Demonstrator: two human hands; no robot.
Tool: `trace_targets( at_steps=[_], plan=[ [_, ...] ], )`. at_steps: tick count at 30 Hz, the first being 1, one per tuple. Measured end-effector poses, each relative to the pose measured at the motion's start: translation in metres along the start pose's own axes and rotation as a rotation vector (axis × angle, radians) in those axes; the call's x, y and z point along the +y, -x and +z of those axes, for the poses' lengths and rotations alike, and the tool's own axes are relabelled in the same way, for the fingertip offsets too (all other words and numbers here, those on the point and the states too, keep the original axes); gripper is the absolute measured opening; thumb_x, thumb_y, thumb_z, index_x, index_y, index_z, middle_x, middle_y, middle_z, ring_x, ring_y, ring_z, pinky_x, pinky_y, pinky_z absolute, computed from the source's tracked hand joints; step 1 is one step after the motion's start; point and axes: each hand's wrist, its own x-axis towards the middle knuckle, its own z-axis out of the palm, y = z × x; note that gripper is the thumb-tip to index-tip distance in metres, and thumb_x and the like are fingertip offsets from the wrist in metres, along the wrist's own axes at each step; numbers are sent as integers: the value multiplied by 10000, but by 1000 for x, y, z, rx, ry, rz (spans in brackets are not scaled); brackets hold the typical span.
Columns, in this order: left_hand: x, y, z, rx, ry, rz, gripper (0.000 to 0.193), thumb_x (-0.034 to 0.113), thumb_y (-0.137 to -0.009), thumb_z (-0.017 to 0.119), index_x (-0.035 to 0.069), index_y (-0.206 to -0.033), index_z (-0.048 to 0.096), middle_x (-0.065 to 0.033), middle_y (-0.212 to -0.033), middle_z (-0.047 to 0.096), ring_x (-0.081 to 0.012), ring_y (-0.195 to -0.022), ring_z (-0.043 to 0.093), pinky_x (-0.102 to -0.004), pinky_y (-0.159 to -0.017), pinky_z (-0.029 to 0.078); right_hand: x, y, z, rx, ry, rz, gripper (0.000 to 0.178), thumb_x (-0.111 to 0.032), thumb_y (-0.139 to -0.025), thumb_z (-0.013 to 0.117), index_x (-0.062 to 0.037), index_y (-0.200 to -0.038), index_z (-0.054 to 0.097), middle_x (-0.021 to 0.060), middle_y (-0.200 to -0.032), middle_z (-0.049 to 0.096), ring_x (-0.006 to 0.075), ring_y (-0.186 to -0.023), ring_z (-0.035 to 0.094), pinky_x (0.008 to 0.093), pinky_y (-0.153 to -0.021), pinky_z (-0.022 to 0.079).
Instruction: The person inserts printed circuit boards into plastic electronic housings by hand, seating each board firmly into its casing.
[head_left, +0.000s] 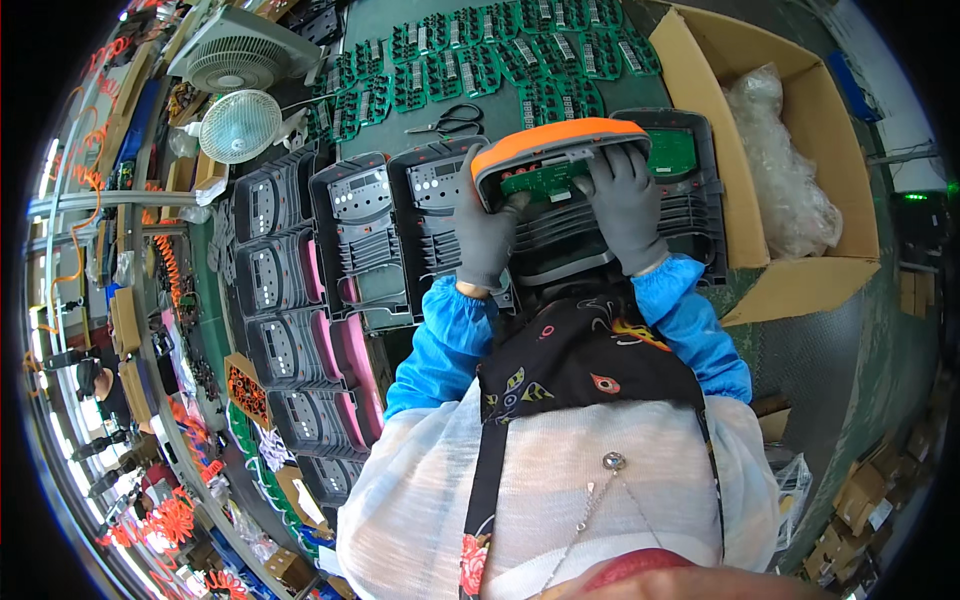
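Between my gloved hands, an orange-topped plastic housing (560, 132) is tilted up off the work surface. A green circuit board (530, 182) with red parts shows inside it. My left hand (487, 228) is closed on the housing's left side, its thumb by the board. At the right part of the opening, my right hand (627, 200) grips the housing with its fingers bent inward over the board's edge. Behind and to the right lies a dark grey housing (705, 215) with another green board (672, 150) in it.
Rows of dark grey housings (362, 200) lie to the left. Several green circuit boards (450, 72) cover the far table, with black-handled scissors (460, 122) before them. A cardboard box (715, 140) holding clear plastic bags (785, 165) stands right. Two fans (240, 126) stand far left.
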Motion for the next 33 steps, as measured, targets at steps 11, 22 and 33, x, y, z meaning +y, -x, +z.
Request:
trace_targets(
  at_steps=[11, 22, 33],
  plan=[
    [-2, 0, -1, 23, -52, -57, 650, -38, -784, 691, 38, -1359, 398, -84, -1206, 594, -158, -1101, 560, -280, -938, 446, -10, 37, 34, -45, -238, -59, 265, -193, -774, 639, -149, -1032, 596, 45, -892, 498, 252, -844, 538, 392, -645, 492],
    [-1, -15, -4, 94, -325, -5, 444, 0, -784, 691, 55, -1201, 547, -49, -1018, 660, -130, -835, 624, -274, -709, 519, -13, -16, 33, -334, -302, 4, 188, -209, -830, 607, -100, -950, 512, 114, -818, 548, 301, -696, 614, 414, -553, 513],
    [-39, -39, 1, 23, -73, -265, 253, 4, -785, 679, 37, -1034, 649, -30, -881, 664, -108, -708, 582, -261, -621, 462, 16, -33, 16, -144, -144, 29, 484, -282, -774, 688, -147, -1194, 491, 67, -1002, 525, 269, -983, 547, 400, -750, 488]
  ],
)
